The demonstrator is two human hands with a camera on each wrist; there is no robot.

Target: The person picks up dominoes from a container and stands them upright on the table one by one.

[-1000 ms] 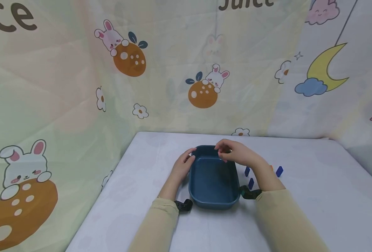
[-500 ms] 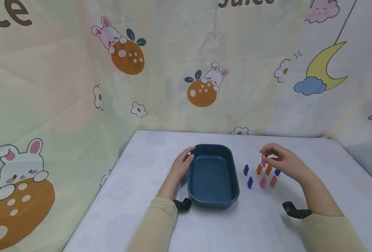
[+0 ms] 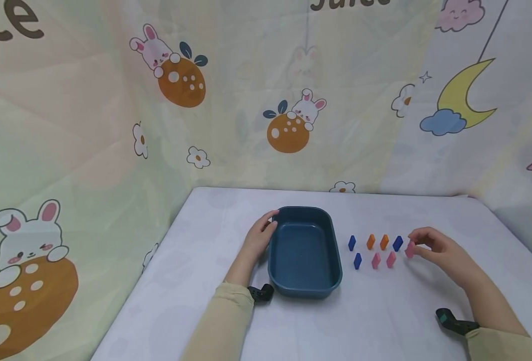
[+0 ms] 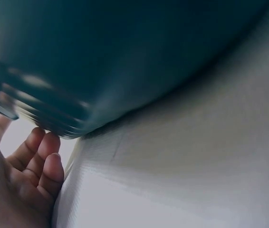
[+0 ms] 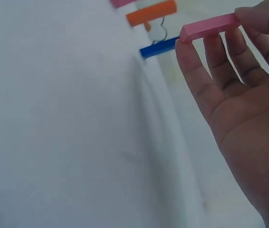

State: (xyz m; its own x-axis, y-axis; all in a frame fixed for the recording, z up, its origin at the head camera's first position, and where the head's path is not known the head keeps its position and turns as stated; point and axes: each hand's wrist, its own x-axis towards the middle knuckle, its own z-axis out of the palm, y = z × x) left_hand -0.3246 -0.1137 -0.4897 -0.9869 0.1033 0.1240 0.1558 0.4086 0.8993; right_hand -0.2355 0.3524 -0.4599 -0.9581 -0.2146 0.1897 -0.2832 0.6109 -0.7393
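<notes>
A small upright pink block [image 3: 410, 249] is pinched between the thumb and fingers of my right hand [image 3: 442, 253], at the right end of two rows of blocks. Its length shows plainly in the right wrist view, where the pink block [image 5: 209, 27] spans from thumb to fingertip. Whether its foot touches the table cannot be told. My left hand [image 3: 257, 235] holds the left rim of a deep blue rectangular basin [image 3: 305, 293] near its far corner. In the left wrist view several fingers [image 4: 52, 173] lie against the basin's outer wall [image 4: 101, 61]; the thumb is mostly hidden.
Between basin and right hand stand blue blocks [image 3: 357, 261], orange blocks [image 3: 371, 242] and pink blocks [image 3: 390, 259] in two rows, slightly apart. A white cloth covers the table [image 3: 311, 331]. A printed fabric backdrop [image 3: 234, 90] rises behind and at the sides.
My right hand has moved from above the basin to the right, past the rows, and lowered at their right end with the pink block. My left hand stays at the basin's rim.
</notes>
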